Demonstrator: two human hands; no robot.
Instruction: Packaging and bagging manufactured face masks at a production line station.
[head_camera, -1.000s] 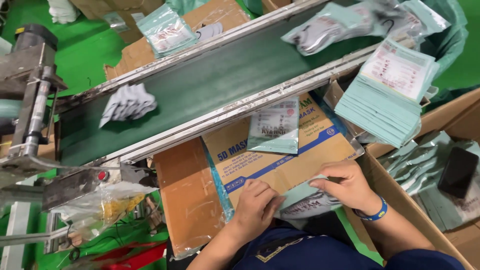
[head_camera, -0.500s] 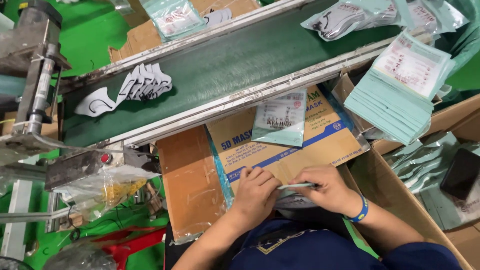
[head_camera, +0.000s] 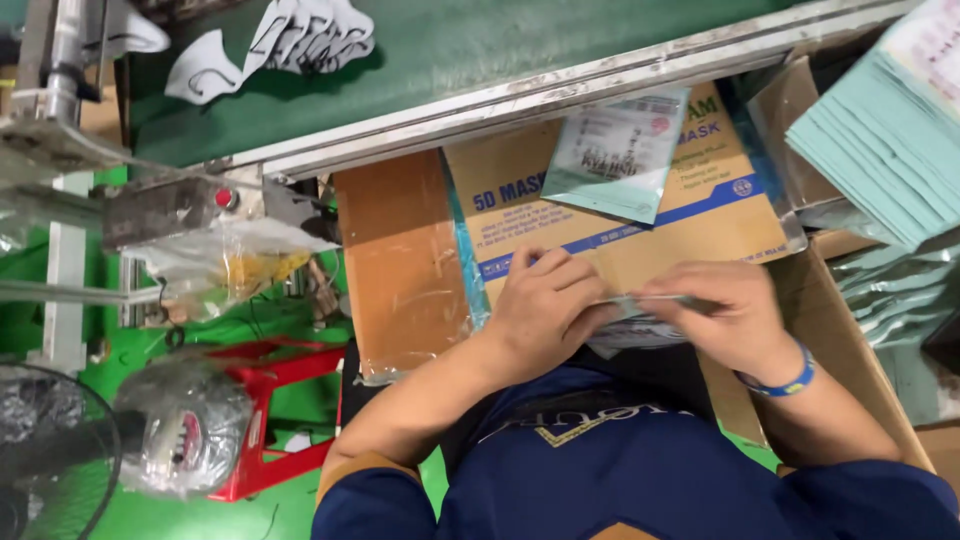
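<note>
Both hands hold one thin see-through packet (head_camera: 630, 318) between them, low over a flat cardboard box (head_camera: 620, 215). The left hand (head_camera: 545, 305) has its fingers curled shut on the packet's left end. The right hand (head_camera: 722, 318) pinches the other end and wears a blue wristband (head_camera: 780, 380). Just above the hands, another packet (head_camera: 618, 152) lies on the box. Past it runs a green belt (head_camera: 480, 50) with white masks (head_camera: 290, 40). A stack of pale green packets (head_camera: 880, 150) sits up to the right of the hands
</note>
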